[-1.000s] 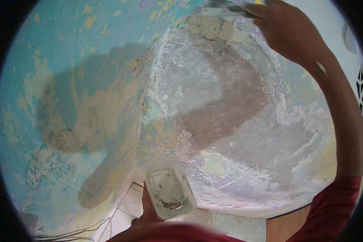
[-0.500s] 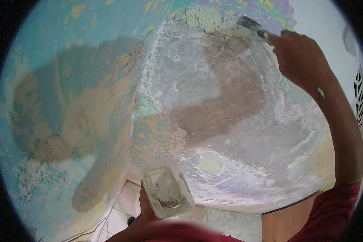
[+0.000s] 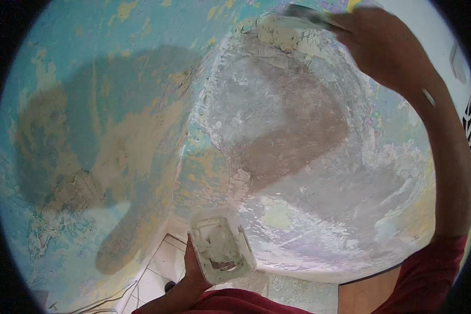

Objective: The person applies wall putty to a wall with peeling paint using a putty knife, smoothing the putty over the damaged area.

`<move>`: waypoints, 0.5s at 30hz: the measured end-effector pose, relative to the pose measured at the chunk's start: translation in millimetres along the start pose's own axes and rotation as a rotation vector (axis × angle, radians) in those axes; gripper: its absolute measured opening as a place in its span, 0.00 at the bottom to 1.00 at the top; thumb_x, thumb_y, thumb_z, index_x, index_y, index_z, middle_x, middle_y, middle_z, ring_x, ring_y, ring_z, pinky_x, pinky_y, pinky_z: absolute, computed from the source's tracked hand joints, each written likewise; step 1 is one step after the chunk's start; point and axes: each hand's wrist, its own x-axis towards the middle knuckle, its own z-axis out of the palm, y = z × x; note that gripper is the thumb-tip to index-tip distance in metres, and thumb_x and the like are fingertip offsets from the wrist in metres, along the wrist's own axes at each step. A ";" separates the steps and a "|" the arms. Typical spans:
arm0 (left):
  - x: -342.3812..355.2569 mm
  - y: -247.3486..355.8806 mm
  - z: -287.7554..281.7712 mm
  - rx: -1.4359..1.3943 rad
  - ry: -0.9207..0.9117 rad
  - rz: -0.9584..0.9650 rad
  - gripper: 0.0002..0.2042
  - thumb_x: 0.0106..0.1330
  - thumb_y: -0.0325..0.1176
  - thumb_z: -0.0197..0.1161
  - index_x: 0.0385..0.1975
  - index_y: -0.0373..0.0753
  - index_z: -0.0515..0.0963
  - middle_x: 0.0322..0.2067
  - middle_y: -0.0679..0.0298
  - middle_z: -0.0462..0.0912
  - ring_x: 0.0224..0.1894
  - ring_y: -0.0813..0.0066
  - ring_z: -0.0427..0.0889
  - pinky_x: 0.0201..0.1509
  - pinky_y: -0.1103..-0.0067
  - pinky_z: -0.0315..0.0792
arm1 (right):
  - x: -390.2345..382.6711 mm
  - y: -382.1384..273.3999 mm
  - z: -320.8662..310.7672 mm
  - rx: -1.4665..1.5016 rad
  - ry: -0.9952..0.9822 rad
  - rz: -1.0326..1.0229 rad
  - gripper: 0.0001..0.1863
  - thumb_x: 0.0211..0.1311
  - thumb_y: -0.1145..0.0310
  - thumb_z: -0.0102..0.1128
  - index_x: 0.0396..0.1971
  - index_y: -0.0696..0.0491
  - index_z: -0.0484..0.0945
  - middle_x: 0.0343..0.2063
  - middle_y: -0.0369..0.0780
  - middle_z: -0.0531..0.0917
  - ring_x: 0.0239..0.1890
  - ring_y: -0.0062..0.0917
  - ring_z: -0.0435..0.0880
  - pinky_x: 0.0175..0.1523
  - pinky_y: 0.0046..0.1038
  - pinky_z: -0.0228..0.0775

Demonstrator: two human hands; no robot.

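Observation:
High at the right, my right hand (image 3: 374, 42) is closed round a putty knife (image 3: 303, 15), whose blurred dark blade is on or just over a lumpy pale filler patch (image 3: 277, 37) at the top of a grey plastered area (image 3: 303, 172) of the wall. My forearm bears a white smear. At the bottom centre my left hand (image 3: 196, 267) holds a pale plastic tub (image 3: 222, 246) with greenish-white paste smeared inside; its fingers are mostly hidden by the tub.
A mottled turquoise wall (image 3: 47, 131) fills the left, meeting the plastered part at a corner. Below are floor tiles (image 3: 157, 272), loose cables (image 3: 104, 299) and a brown wooden panel (image 3: 366, 293). A white surface and dark lattice (image 3: 468, 118) sit at the far right.
My right hand and knife moved down and right across the patch half a second ago, and are now back up and left. The tub stays in my left hand, almost unmoved.

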 end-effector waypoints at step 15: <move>3.6 8.5 -25.7 -0.198 0.052 -0.007 0.42 0.66 0.70 0.46 0.72 0.46 0.61 0.66 0.53 0.69 0.64 0.45 0.71 0.65 0.45 0.67 | 18.3 -23.9 34.8 0.034 -0.302 0.180 0.09 0.67 0.70 0.60 0.43 0.56 0.84 0.28 0.45 0.84 0.32 0.34 0.85 0.41 0.38 0.79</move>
